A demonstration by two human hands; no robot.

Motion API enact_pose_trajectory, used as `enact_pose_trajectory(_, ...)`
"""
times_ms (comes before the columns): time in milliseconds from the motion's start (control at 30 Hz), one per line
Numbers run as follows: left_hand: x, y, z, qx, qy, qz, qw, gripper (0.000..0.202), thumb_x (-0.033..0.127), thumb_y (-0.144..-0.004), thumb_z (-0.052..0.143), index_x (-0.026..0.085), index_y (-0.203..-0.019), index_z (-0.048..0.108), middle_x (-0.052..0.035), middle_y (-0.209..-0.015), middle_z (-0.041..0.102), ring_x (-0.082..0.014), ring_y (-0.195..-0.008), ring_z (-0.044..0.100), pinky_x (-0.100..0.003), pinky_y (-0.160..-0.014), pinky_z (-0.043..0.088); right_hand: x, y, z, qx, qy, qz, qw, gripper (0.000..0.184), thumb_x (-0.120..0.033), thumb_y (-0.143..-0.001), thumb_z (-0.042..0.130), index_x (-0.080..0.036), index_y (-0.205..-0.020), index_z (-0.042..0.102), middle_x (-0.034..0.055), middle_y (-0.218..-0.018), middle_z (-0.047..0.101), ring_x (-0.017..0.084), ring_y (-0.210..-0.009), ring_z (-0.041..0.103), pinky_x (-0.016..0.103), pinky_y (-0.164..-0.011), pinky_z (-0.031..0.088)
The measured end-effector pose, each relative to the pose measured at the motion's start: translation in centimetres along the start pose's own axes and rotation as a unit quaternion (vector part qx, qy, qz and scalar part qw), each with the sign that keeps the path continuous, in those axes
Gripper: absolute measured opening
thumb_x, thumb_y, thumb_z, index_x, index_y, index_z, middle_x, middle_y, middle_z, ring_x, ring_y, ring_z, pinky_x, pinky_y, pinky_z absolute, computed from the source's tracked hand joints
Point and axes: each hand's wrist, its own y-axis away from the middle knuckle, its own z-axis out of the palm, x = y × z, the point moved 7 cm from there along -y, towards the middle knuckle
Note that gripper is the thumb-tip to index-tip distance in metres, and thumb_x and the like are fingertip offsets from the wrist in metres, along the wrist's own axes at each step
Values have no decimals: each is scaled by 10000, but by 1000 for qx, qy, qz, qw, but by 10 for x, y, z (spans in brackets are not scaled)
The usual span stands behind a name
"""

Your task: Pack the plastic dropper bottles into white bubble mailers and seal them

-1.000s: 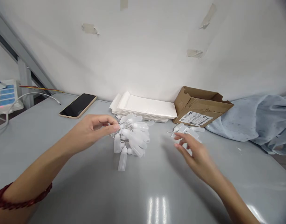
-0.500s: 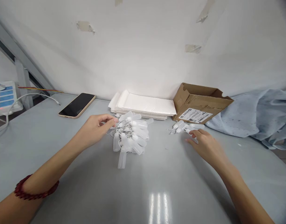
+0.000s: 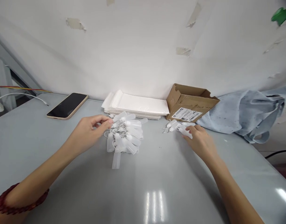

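A heap of small translucent plastic bottles [image 3: 131,133] with white caps and thin white cords lies in the middle of the table. At its left edge is my left hand [image 3: 93,129], thumb and forefinger pinched together; what they hold, if anything, is too small to make out. To the right, by the carton, is a smaller group of the same bottles [image 3: 173,125]. My right hand [image 3: 201,141] has its thumb and fingers closed around one plastic bottle [image 3: 185,132] of that group, which still rests low at the table. Its far end is partly hidden by the fingers.
Behind the heap, a stack of white padded envelopes [image 3: 140,104] lies against the wall. An open cardboard box [image 3: 191,105] with a label stands beside it. Light blue cloth [image 3: 227,112] lies far right. A phone [image 3: 67,105] and a white cable [image 3: 21,94] are at left.
My right hand's fingers have closed onto a bottle in the small group. My left hand keeps its pinch at the heap's edge. The view has turned slightly right.
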Motion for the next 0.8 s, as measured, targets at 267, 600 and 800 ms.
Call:
enact_pose_trajectory(267,8,4,-1,6,-3,9,1000,321,519,-803,510,242,-723,652,30,-596,571,-110,-461,368,-240,-437,290,-1,1,4,-5,-55,-16,998,174,-214,-822,504,-158,-910,644,115,-932,701,283,-844,644,333,-636,444)
enact_pose_trajectory(600,14,15,4,1,8,6,1000,333,540,-809,517,241,-770,660,12,-672,614,-117,-495,411,-219,-423,306,-6,15,-40,109,-227,16,968,357,-360,-913,372,-138,-1095,584,102,-858,686,229,-756,635,332,-664,474)
enact_pose_trajectory(800,38,36,28,-67,36,104,992,278,476,-853,510,250,-879,670,-15,-849,647,-178,-756,549,-205,-487,381,-59,42,-38,-24,-521,-58,851,320,-442,-923,450,-189,-1010,627,1,-688,595,149,-657,563,271,-635,454)
